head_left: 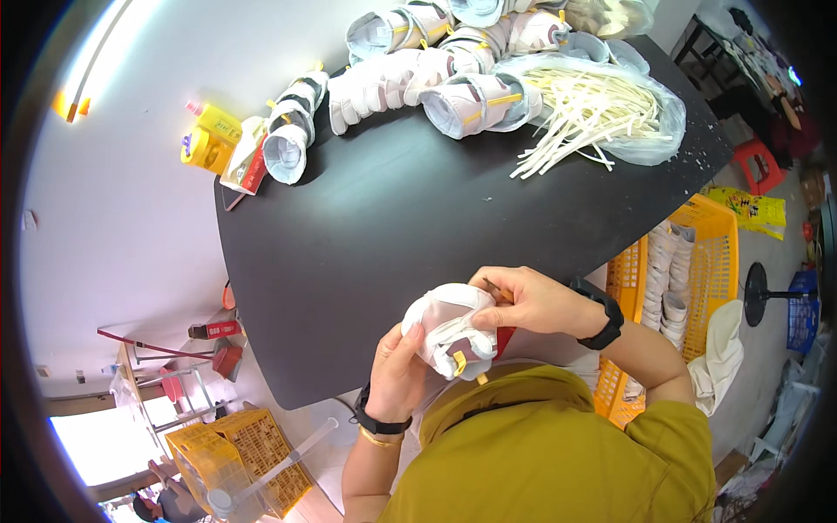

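Note:
A white and pale-grey shoe upper (448, 324) with a yellow pull tab is held up close to my body, just over the table's near edge. My left hand (399, 370) grips its left side, thumb pressed on the outside. Against the upper's right side, my right hand (532, 301) is closed, with thumb and fingers pinching a thin brownish stick-like tool (499, 290). The tool's tip is too small to make out. Something red shows just below my right hand, mostly hidden.
Stacked shoe uppers (392, 83) stand along the back of the black table (366, 227). At the far right lies a plastic bag of cream strips (602, 109). Yellow bottles (209, 144) sit far left. Yellow crates stand right (715, 253) and lower left (261, 444).

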### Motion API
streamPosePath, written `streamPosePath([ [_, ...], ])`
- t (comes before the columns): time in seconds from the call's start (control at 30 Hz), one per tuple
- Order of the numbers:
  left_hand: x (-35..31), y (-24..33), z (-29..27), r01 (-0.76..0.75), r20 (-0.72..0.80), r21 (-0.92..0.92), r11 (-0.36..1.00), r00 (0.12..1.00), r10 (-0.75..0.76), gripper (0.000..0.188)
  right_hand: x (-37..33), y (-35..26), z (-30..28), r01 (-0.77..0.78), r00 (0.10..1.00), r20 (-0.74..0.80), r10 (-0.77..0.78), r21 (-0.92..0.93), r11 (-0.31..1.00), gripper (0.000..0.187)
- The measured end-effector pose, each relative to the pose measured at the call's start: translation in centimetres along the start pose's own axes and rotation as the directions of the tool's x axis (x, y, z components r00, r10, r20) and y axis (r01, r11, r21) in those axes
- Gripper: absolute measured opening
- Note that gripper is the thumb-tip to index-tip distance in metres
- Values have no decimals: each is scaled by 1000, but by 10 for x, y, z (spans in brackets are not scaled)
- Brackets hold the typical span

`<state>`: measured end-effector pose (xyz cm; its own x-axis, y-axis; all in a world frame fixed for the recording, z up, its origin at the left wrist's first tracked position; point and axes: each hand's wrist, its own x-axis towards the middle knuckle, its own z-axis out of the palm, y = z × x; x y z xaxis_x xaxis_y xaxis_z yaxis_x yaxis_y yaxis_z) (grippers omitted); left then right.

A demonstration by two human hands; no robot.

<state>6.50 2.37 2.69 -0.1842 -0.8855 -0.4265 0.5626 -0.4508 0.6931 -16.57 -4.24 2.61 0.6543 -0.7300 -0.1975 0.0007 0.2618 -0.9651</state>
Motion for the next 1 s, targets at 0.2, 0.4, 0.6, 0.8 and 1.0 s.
streamPosePath([
  [0.2, 1, 28, 10, 10, 106, 430, 903, 993, -61, 30, 15, -34, -12, 4, 967, 246, 62, -262, 965, 31],
  [0.4, 19, 16, 6, -126, -34, 513, 849, 985, 167, 21, 12, -18, 20, 277, 698, -387, -603, -630, 725, 12],
  [0.6, 19, -10, 15, -266, -145, 203, 942, 944, 298, 17, -9, 28, 41, 186, 732, -521, -438, -466, 865, 12],
  [0.8, 15, -9, 18, -226, -139, 204, 953, 956, 257, 17, -3, 34, 34, 130, 832, -464, -305, -372, 919, 21],
  [1.0, 8, -13, 9, -173, -103, 146, 974, 977, 189, 13, 6, 38, 44, 159, 887, -438, -145, -7, 987, 24],
])
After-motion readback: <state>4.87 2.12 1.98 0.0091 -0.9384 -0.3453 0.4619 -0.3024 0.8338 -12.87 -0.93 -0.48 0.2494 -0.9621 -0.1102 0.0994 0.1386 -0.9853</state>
